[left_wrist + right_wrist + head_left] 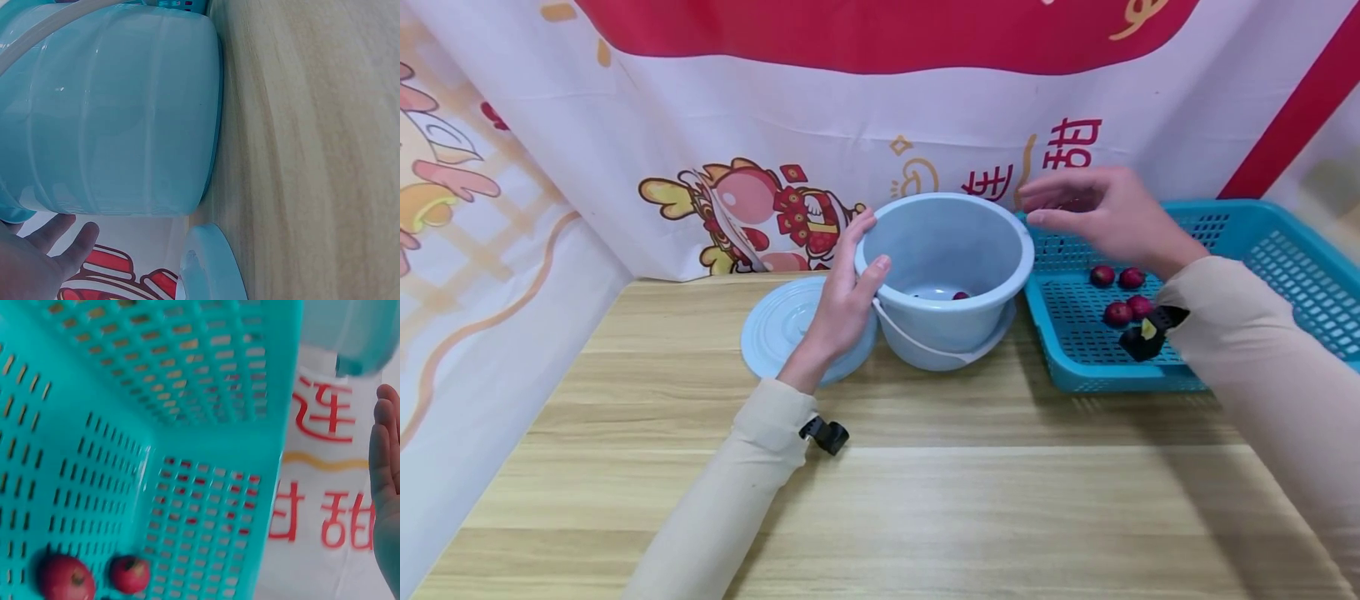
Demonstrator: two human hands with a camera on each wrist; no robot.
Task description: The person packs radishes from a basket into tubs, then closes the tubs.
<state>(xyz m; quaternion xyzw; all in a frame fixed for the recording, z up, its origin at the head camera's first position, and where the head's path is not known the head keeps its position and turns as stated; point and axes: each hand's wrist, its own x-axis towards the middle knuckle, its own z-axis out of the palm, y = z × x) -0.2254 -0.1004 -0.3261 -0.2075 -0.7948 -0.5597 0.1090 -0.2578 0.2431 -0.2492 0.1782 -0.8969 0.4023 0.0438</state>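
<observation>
A light-blue bucket (925, 325) stands upright on the wooden table, its handle hanging down the front. My left hand (844, 300) rests against its left rim, fingers along the outside and thumb at the edge. Inside, a small dark-red round fruit (961, 295) shows at the bottom. My right hand (1093, 208) is raised between the bucket's right rim and the basket. A dark-red patch between its thumb and fingers looks like another such fruit, mostly hidden; the right wrist view does not show it. Several dark-red fruits (1117, 313) lie in the teal basket (1067, 375).
The round light-blue lid (775, 325) lies flat on the table (880, 500), left of the bucket and partly under my left forearm. A printed cloth (850, 108) hangs close behind. The basket's left wall stands just right of the bucket.
</observation>
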